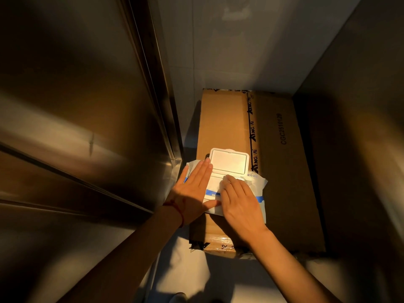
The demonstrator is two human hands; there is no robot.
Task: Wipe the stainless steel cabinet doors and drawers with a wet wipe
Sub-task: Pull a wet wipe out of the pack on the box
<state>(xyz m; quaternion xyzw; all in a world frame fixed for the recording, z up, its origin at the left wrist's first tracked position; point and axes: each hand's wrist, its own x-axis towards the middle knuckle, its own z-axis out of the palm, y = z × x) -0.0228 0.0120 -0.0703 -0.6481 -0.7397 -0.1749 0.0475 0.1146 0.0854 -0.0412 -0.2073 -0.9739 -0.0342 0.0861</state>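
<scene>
The left hand (192,189) is lying flat on the wipe pack (258,189), fingers (204,171) straight and together. The right hand (240,204) is resting on the pack too, its fingers pinching a wipe (225,182) at the opening. The pack's lid (228,161) is standing open. The pack is sitting on a box (282,171); the steel cabinet (76,106) is standing left of the box.

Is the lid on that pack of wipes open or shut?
Open. The white flip lid stands raised at the far end of the wipes pack, while the right hand pinches a wipe at the opening beneath it.
</scene>
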